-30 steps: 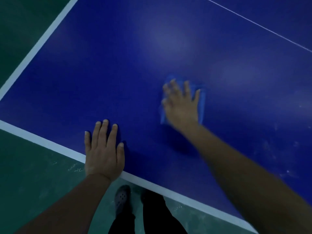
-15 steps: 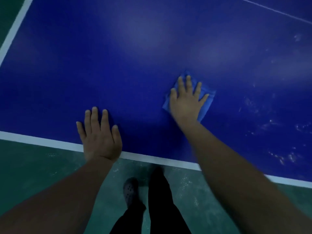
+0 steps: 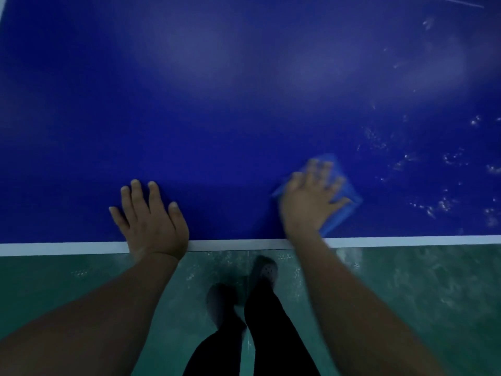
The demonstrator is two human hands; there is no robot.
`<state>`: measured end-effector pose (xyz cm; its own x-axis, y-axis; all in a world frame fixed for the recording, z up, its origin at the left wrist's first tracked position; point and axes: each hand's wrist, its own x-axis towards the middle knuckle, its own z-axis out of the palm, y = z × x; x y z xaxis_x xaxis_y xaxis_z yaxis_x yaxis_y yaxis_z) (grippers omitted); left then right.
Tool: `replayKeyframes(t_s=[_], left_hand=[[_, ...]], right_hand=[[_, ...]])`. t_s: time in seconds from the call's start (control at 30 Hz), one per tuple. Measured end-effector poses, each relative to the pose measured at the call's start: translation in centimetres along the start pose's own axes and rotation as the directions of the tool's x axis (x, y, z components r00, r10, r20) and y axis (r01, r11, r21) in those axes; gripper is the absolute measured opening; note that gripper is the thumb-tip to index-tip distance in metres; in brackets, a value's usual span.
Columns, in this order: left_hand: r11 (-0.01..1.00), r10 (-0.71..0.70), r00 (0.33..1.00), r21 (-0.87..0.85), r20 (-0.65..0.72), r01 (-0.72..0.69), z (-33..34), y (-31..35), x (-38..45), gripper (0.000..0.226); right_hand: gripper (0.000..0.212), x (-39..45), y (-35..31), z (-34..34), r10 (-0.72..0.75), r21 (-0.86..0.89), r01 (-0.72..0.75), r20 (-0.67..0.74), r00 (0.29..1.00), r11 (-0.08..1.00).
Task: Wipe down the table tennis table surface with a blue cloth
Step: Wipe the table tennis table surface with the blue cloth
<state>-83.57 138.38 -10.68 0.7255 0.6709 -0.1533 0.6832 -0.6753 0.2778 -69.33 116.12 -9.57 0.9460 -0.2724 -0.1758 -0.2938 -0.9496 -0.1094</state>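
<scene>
Pressing blue cloth (image 3: pixel 342 210) flat with spread right hand (image 3: pixel 309 202) near table (image 3: pixel 244 118) edge; cloth risked sliding off. Left hand (image 3: pixel 151 221) flat, empty. White specks (image 3: pixel 433 204) risked being missed.

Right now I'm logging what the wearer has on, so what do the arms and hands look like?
Both forearms are bare, with no sleeves in view. The left hand and right hand wear no gloves; no rings or watch show, though the right hand is motion-blurred. Below are dark trousers and dark perforated clogs.
</scene>
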Motion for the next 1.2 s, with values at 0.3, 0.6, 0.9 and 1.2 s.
replayKeyframes(t_s=[0.3, 0.6, 0.9, 1.2], left_hand=[[1.0, 0.019, 0.999, -0.024, -0.039, -0.02, 0.3, -0.2, 0.1, 0.07], [0.969, 0.204, 0.976, -0.127, -0.072, -0.211, -0.3, 2.5, -2.4, 0.063], [0.752, 0.63, 0.755, 0.098, 0.182, -0.652, 6.0, 14.4, -6.5, 0.07], [0.801, 0.58, 0.81, 0.122, 0.091, -0.587, 5.9, 14.6, -6.9, 0.074]], right_hand=[[0.062, -1.8, 7.7, -0.2, -0.411, -0.126, 0.421, 0.099, 0.906, 0.898], [0.058, 0.7, 7.4, -1.6, -0.12, -0.057, 0.123, 0.06, 0.991, 0.991], [0.057, 9.4, 21.0, -4.1, -0.056, -0.059, 0.059, 0.063, 0.996, 0.997], [0.059, 4.7, 5.0, -0.8, -0.559, -0.046, 0.567, 0.123, 0.82, 0.823]])
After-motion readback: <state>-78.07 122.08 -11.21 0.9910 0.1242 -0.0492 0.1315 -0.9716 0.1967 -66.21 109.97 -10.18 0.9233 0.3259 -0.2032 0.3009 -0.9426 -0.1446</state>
